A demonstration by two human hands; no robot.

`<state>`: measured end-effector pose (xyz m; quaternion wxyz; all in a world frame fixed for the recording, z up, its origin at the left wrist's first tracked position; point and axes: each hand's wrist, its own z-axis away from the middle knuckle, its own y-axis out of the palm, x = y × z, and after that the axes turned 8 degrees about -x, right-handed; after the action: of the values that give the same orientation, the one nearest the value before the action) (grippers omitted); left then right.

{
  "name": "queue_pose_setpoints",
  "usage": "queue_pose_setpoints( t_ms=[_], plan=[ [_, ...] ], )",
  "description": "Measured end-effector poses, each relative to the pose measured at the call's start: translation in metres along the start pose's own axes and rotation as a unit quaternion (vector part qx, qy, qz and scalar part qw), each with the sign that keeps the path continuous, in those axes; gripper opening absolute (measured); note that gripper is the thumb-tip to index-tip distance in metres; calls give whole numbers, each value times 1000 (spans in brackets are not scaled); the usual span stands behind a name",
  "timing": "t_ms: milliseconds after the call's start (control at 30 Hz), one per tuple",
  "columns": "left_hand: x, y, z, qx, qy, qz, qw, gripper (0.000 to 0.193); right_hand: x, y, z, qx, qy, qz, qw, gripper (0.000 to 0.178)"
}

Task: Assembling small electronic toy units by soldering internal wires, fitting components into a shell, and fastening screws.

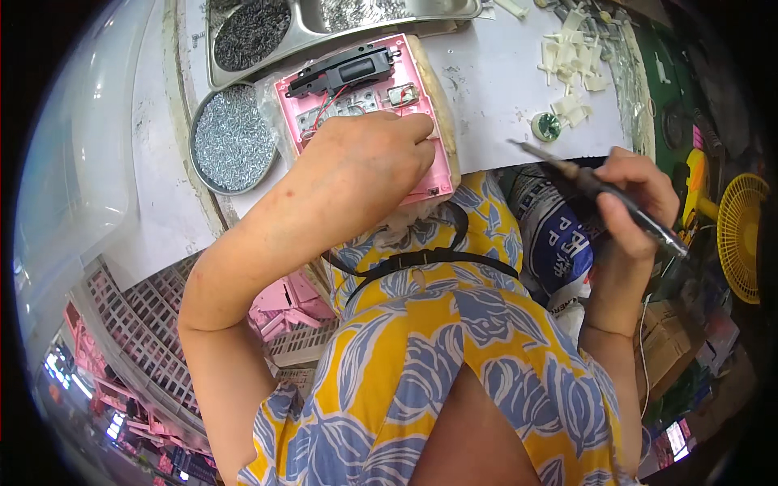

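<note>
In front of me lies a pink plastic housing (442, 170), its hollow side up. Inside it are a long black part (348, 73), a small metal motor (402, 95), a grey metal plate and thin red wires. My left hand (373, 154) rests over the lower part of the housing with its fingers curled. Whatever the fingertips pinch is hidden. To the right, my right hand (640, 194) grips what looks like a soldering iron (620, 206), black-handled with a narrow metal tip. The tip points left, apart from the housing, near a small round green container (545, 125).
A round tin of silver screws (235, 139) stands left of the housing. Behind it is a metal tray (442, 10) with dark and silver small parts. White plastic pieces (571, 61) lie at the back right. A yellow fan (741, 239) and a grey crate (146, 340) flank me.
</note>
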<state>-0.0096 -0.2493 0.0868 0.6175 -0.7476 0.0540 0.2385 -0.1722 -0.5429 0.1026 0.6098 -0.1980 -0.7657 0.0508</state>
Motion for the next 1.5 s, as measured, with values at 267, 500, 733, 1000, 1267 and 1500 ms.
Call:
queue_pose_setpoints(
  t_ms=[267,500,733,1000,1267,1500],
  plan=[
    [-7,-2,-1,-7,-15,-13,1000,11,-18,-134,51,-537,9,60,841,10],
    [-18,-7,-12,27,-18,-12,999,18,-65,-216,44,-602,-18,197,774,6],
    [-15,5,17,-114,-156,127,973,33,-93,-164,17,-612,156,-271,727,29],
    [-4,11,45,-408,-192,269,851,28,-10,69,-15,44,-153,144,977,27],
    [-4,19,49,-368,-146,109,912,34,-5,138,-27,83,-141,254,953,33],
    [12,12,3,-266,-74,-74,958,29,8,139,-10,12,-72,244,967,24]
  ],
)
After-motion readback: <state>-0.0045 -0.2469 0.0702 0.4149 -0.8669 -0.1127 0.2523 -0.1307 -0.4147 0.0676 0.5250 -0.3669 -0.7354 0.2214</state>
